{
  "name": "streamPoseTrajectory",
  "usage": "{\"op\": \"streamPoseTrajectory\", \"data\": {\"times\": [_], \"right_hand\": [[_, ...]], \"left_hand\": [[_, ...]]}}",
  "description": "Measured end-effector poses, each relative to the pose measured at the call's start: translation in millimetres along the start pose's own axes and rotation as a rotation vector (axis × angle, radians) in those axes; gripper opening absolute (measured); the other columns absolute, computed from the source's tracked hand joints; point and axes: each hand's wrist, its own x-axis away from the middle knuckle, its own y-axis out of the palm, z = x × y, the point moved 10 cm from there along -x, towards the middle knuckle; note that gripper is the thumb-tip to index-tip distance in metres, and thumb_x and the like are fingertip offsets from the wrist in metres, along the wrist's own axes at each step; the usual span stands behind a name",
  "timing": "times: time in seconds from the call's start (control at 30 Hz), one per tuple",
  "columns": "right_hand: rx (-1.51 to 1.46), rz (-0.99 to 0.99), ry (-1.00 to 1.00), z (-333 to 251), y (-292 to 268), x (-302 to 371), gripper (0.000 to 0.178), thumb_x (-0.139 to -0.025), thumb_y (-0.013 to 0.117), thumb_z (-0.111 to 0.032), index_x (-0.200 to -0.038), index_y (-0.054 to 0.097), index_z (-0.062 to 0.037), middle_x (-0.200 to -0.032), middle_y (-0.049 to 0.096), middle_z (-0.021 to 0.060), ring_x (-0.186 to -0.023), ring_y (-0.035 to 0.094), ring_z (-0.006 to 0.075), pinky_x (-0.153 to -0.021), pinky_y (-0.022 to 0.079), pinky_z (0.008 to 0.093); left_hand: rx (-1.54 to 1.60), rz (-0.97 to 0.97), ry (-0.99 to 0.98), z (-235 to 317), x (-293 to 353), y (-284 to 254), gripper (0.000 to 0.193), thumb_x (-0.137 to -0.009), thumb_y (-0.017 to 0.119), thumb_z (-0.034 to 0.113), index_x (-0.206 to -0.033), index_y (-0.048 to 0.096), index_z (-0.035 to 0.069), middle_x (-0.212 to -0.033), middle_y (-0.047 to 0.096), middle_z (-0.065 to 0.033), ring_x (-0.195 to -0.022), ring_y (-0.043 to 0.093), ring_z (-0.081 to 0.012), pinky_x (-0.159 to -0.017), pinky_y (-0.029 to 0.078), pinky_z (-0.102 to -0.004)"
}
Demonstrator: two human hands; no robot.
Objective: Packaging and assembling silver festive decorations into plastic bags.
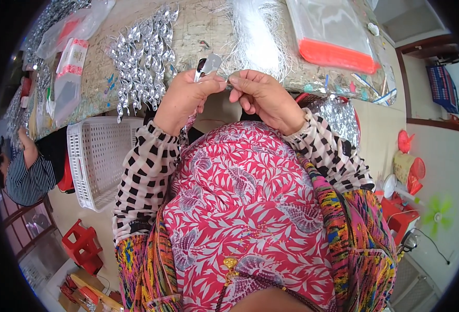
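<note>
Both hands meet just in front of the table's near edge, their fingertips almost touching. My left hand [184, 99] is closed, with a flat shiny silver piece [212, 64] with a dark part beside it sticking up from its fingers. My right hand [265, 98] pinches with thumb and forefinger; whatever is between them is too small to make out. Left of the hands, several twisted silver foil strands [145, 57] lie on the table and hang over its edge. A bundle of white thread [255, 36] is spread just beyond my fingers.
Clear plastic bags with an orange-red band [336, 54] lie at the table's far right. A white plastic basket [102, 161] stands below the table at left, and a container of silver foil [336, 114] at right. A co-worker [29, 174] sits far left, near a red stool [81, 247].
</note>
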Motion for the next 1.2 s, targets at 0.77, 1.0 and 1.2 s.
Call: {"op": "streamPoseTrajectory", "data": {"times": [0.77, 1.0, 1.2], "right_hand": [[0.104, 0.014, 0.102, 21, 2, -9, 0.010, -0.095, 0.053, -0.014, -0.092, 0.058, -0.0058, -0.074, 0.064, 0.0021, -0.052, 0.050, 0.0027, -0.045, 0.039, 0.0157], [0.456, -0.141, 0.213, 25, 25, -2, 0.029, -0.095, 0.050, -0.016, -0.118, 0.056, 0.0005, -0.079, 0.068, 0.0054, -0.053, 0.055, 0.0053, -0.048, 0.044, 0.0164], [1.345, 0.271, -0.911, -69, 31, 34, 0.023, -0.087, 0.055, -0.005, -0.109, 0.060, -0.0008, -0.084, 0.065, 0.0132, -0.077, 0.063, 0.0291, -0.071, 0.050, 0.0360]], "left_hand": [[0.006, 0.093, -0.011, 1, 11, -22, 0.020, -0.078, 0.070, 0.016, -0.090, 0.062, 0.002, -0.071, 0.059, 0.0035, -0.049, 0.043, -0.0026, -0.044, 0.032, -0.0184], [0.023, 0.192, 0.078, 12, 20, -31, 0.020, -0.078, 0.071, 0.018, -0.089, 0.063, 0.004, -0.068, 0.056, 0.0046, -0.048, 0.042, -0.0025, -0.044, 0.032, -0.0185], [-0.013, 0.152, 0.078, 9, 25, -22, 0.016, -0.082, 0.067, 0.015, -0.092, 0.063, 0.004, -0.058, 0.047, 0.0062, -0.045, 0.040, -0.0033, -0.043, 0.030, -0.0184]]}}
